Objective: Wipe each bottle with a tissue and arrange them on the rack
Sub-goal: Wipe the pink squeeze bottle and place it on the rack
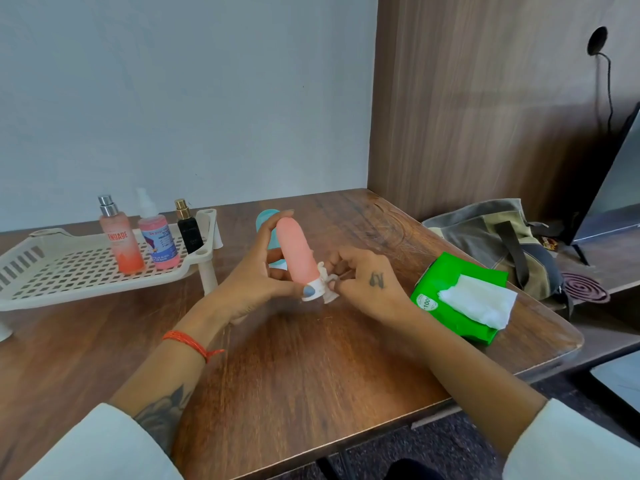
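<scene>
My left hand (258, 271) grips a pink bottle (297, 252) with a white cap at its lower end, held tilted above the table. My right hand (363, 278) pinches a crumpled white tissue (327, 284) against the bottle near the cap. Behind the pink bottle a teal bottle (266, 218) stands mostly hidden. The cream perforated rack (69, 271) at the left holds three bottles: an orange spray bottle (119, 242), a pink-liquid spray bottle with a blue label (159, 242) and a small black bottle with a gold cap (188, 228).
A green tissue pack (450, 303) with a white tissue sticking out lies to the right on the wooden table (311, 368). A grey-olive bag (502, 237) and a purple coil (585, 287) sit at the far right. A wood-panel wall stands behind.
</scene>
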### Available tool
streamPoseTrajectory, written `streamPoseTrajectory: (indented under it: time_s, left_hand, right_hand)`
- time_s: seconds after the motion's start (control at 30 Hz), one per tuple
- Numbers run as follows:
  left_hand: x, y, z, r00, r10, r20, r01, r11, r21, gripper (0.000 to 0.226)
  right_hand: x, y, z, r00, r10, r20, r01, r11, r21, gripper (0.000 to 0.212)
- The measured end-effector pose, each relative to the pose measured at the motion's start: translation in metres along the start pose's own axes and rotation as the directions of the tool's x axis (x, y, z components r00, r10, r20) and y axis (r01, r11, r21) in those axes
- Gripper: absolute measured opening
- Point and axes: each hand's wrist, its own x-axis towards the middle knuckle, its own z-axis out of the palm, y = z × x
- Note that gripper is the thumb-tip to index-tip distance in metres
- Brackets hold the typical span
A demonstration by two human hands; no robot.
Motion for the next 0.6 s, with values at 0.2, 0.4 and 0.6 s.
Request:
streamPoseTrajectory:
  time_s: [0.2, 0.4, 0.6]
  left_hand:
    - [0.001, 0.002, 0.002, 0.999, -0.007, -0.042, 0.002, 0.994, -0.108, 0.112]
    - [-0.001, 0.003, 0.004, 0.999, 0.034, -0.029, -0.039, 0.979, -0.200, 0.097]
    - [0.002, 0.000, 0.004, 0.996, 0.068, -0.060, -0.079, 0.976, -0.205, 0.105]
  right_hand:
    - [-0.026, -0.003, 0.003, 0.872, -0.357, -0.335, 0.312, 0.933, -0.180, 0.015]
    - [-0.031, -0.004, 0.005, 0.790, -0.557, -0.257, 0.472, 0.819, -0.327, 0.024]
    - [-0.024, -0.021, 0.001, 0.946, 0.320, 0.051, -0.287, 0.753, 0.592, 0.020]
